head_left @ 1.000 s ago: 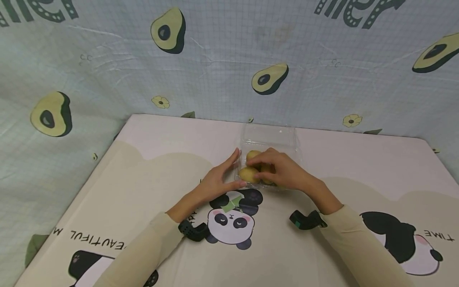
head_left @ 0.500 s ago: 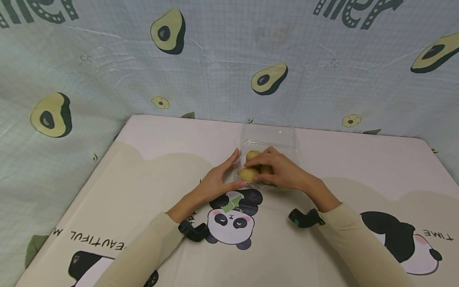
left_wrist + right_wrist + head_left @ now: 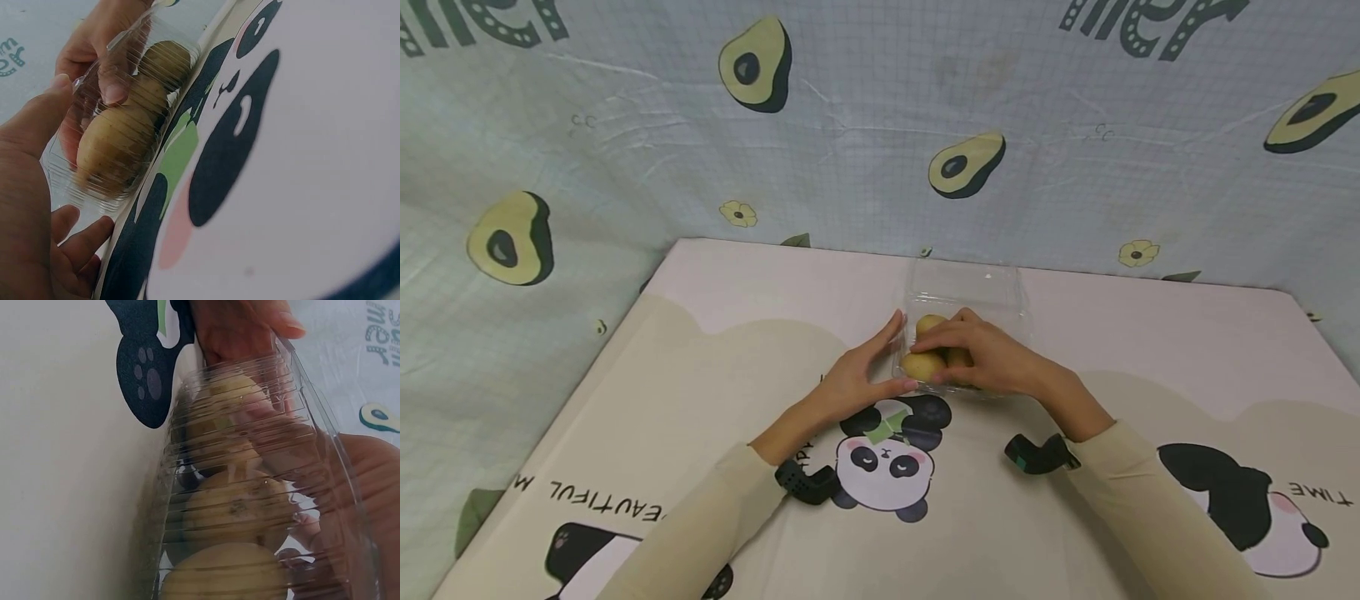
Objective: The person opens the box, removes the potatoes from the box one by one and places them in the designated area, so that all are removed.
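Note:
A clear plastic clamshell box (image 3: pixel 966 287) stands with its lid laid back on the far side of the table. Several yellow-brown potatoes sit in its base, among them a front-left potato (image 3: pixel 922 367) and one behind it (image 3: pixel 931 323). My left hand (image 3: pixel 850 383) is spread at the box's left front corner, thumb along the front and fingers by the left side. Reaching down inside, my right hand (image 3: pixel 1000 358) has its curled fingers and thumb on the front-left potato. Through the ribbed wall in the right wrist view, potatoes (image 3: pixel 234 509) stand in a row beside the right hand.
A cream tablecloth (image 3: pixel 985 517) with printed pandas covers the table. Behind it hangs a pale sheet (image 3: pixel 850 100) printed with avocados, close to the table's far edge. Black wrist cameras (image 3: pixel 808 483) sit on both wrists.
My right hand has shifted very slightly to the left inside the box. The left hand and the box hold their places.

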`<action>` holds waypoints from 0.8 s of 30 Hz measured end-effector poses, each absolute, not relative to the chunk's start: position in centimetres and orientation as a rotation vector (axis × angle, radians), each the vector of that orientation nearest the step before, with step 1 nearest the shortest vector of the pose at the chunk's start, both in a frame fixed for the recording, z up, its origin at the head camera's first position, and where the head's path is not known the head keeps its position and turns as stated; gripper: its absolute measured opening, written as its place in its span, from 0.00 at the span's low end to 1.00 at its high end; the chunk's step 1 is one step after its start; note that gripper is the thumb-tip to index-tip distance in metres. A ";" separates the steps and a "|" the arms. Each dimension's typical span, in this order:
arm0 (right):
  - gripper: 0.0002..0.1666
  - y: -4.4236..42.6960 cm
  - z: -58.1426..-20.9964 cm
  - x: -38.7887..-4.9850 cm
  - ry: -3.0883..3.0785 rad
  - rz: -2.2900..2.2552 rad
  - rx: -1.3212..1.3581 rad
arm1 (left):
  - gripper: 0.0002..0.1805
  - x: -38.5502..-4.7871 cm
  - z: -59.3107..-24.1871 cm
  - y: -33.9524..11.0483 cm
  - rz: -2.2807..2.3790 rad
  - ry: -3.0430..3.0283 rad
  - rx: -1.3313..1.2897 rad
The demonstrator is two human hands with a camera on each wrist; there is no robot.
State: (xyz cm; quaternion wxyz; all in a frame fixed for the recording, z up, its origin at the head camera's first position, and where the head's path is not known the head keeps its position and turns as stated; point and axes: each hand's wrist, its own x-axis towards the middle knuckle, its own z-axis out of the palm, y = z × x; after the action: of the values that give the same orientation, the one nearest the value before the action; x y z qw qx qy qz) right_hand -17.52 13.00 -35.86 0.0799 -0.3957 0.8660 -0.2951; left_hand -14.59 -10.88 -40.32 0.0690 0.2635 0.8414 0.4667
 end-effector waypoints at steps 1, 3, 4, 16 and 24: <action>0.27 13.0 -35.8 -17.5 2.590 -0.879 -1.180 | 0.54 -14.6 -40.3 -10.9 1.406 2.534 0.792; 0.27 12.9 -35.7 -17.4 2.589 -0.865 -1.178 | 0.53 -14.6 -40.3 -10.9 1.406 2.537 0.789; 0.28 12.9 -35.7 -17.4 2.592 -0.854 -1.179 | 0.53 -14.6 -40.3 -10.9 1.406 2.537 0.787; 0.30 12.4 -35.4 -17.5 2.632 -0.699 -1.197 | 0.53 -14.5 -40.3 -11.0 1.416 2.534 0.777; 0.30 12.2 -35.2 -17.3 2.634 -0.693 -1.214 | 0.53 -14.6 -40.2 -10.9 1.415 2.530 0.787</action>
State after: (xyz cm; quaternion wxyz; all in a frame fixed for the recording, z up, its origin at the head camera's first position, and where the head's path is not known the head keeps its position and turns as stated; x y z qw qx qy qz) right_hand -17.30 12.19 -35.23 0.0799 -0.4057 0.8806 -0.2315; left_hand -14.55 -10.87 -40.22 0.0688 0.2612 0.8403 0.4700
